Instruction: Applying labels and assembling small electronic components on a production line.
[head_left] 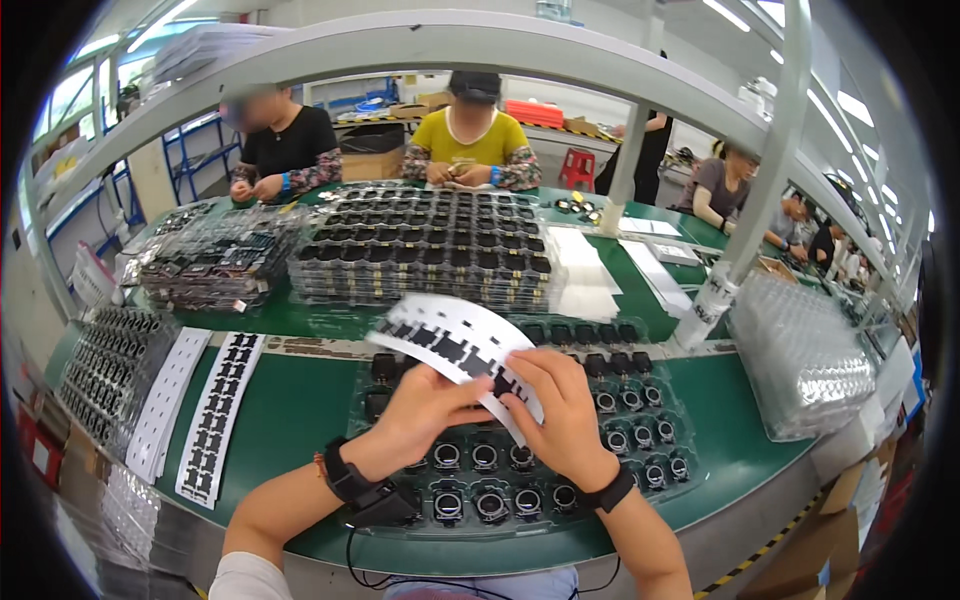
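A curved white sheet of black die-cut stickers (447, 347) is held up over a clear plastic tray (352, 410). My right hand (556, 408) grips its right end between thumb and fingers. At the sheet's lower edge, my left hand (425, 412) is closed, thumb and fingers pinched on it; the exact contact is partly hidden. Beneath my hands, the tray carries rows of small round-faced modules (490, 505). Those in the near rows show silver rings, while the far rows hold black square pieces (585, 333). Both my wrists wear black bands.
Left of the tray lie another sticker sheet (215, 420), white sheets (168, 405) and a filled tray (118, 365). Ahead rise stacked trays of black parts (425, 240). Clear empty trays (805, 355) stand at right. A white post (735, 240) and overhead beam frame the bench. Co-workers sit opposite.
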